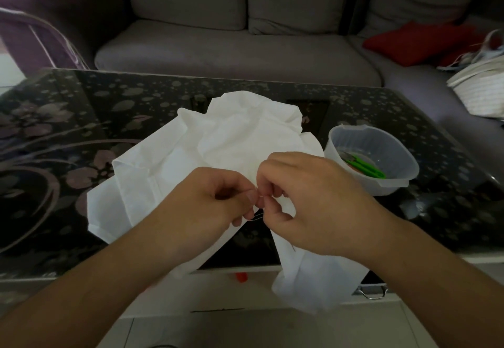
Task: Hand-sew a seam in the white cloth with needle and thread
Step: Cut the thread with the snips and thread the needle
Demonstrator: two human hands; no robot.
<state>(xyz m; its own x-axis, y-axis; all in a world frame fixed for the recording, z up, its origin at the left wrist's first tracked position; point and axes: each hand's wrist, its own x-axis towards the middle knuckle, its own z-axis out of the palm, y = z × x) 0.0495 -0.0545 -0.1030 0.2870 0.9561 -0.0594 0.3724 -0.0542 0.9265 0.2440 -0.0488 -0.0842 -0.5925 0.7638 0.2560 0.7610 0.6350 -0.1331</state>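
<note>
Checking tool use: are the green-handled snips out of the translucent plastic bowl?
No, the green-handled snips lie inside the translucent plastic bowl.

The room is dim and evenly lit with a flat grey cast, and the only bright thing is the white cloth, which stands out pale against the dark glossy worktop. Weak, soft reflections lie on the worktop's far edge and left side, and shadows are faint and diffuse, with only a slight darkening beneath the hands. The wide-angle lens bows the worktop's far edge and stretches the forearms toward the lower corners, and fine detail between the fingertips is soft and slightly smeared.
</note>
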